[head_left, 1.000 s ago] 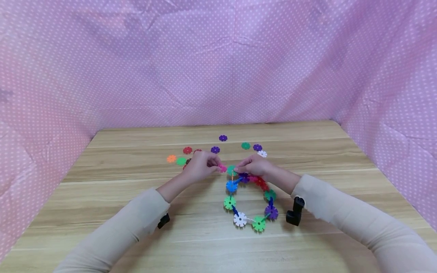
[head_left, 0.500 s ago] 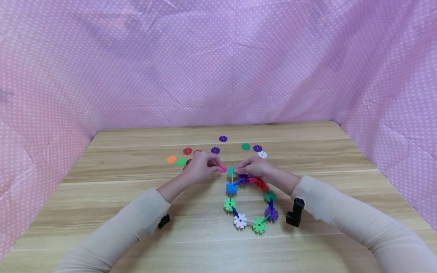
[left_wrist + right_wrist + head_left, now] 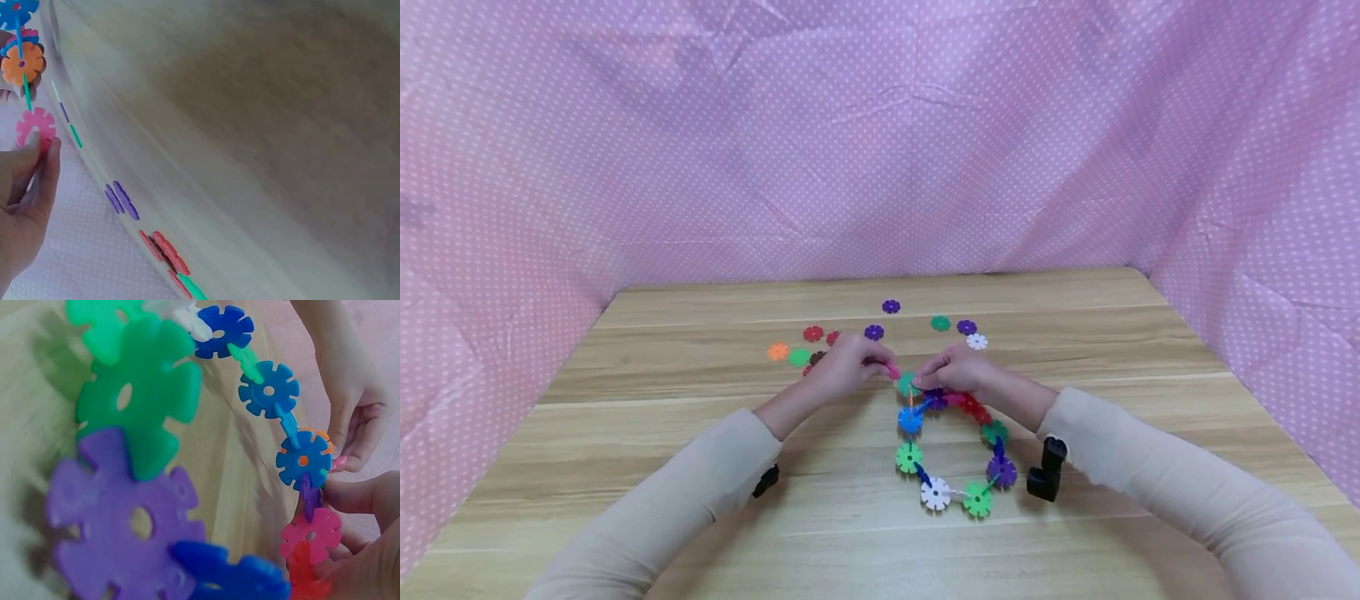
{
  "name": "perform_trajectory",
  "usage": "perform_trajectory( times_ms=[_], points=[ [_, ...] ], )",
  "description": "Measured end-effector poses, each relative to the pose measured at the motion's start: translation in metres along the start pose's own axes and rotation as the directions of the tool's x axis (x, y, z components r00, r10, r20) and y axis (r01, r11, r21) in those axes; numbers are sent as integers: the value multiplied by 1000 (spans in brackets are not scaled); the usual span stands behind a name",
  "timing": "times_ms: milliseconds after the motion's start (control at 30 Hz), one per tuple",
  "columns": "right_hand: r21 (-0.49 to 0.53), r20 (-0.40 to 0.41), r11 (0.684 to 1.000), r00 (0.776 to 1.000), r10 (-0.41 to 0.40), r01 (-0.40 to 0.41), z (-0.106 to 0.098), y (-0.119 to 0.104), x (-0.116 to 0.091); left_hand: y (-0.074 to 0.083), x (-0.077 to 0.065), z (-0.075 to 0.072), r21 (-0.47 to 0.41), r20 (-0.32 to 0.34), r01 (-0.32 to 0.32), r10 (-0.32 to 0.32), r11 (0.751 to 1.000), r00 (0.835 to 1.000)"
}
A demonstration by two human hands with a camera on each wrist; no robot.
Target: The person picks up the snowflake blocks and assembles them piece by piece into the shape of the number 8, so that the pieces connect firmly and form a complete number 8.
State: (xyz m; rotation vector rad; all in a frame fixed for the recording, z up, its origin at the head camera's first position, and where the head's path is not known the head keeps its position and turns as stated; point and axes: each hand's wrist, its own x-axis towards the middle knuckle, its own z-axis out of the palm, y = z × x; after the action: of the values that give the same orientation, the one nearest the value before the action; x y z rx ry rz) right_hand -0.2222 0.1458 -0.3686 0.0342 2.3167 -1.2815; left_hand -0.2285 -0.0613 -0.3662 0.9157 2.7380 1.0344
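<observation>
My left hand (image 3: 844,368) pinches a pink notched plastic disc (image 3: 35,125) between thumb and fingers. The pink disc is right at the edge of a green disc (image 3: 907,384), which stands edge-on in the left wrist view below an orange disc (image 3: 22,64). Those belong to a looped chain of interlocked snowflake discs, with a white disc (image 3: 936,494) and a purple disc (image 3: 1002,472) at its near side. My right hand (image 3: 961,368) grips the chain's far side near a blue disc (image 3: 303,459); its fingertips are partly hidden behind the pieces.
Loose discs lie beyond the hands on the wooden table (image 3: 700,317): an orange one (image 3: 778,352), a light green one (image 3: 800,357), red ones (image 3: 813,333), purple ones (image 3: 891,307) and a white one (image 3: 977,342). A pink dotted cloth (image 3: 880,150) hangs behind the table.
My left hand has tilted the pink disc from nearly face-on to edge-on against the green disc. The near part of the chain has shifted slightly down and to the right.
</observation>
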Motion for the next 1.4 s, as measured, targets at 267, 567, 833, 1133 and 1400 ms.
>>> perform_trajectory(
  times_ms=[267, 567, 833, 1133, 1400],
  points=[
    [-21, -17, 1000, 1000, 18, -18, 0, -1, -1, 4, 4, 1, 28, 43, -46, 45, 999, 998],
    [97, -56, 993, 996, 66, -61, 0, -2, -3, 2, 10, 1, -23, -6, -42, 42, 999, 999],
    [241, -54, 967, 994, 92, -77, 5, 2, -8, 4, 14, 4, -20, -27, -9, 9, 1000, 1000],
    [269, 21, 960, 996, 82, -84, 2, 2, -5, 2, 14, 6, -49, 0, 15, -15, 999, 1000],
    [239, 78, 965, 993, 90, -106, 3, -1, 1, 0, 12, 8, -83, 2, 37, -37, 996, 999]
  ],
)
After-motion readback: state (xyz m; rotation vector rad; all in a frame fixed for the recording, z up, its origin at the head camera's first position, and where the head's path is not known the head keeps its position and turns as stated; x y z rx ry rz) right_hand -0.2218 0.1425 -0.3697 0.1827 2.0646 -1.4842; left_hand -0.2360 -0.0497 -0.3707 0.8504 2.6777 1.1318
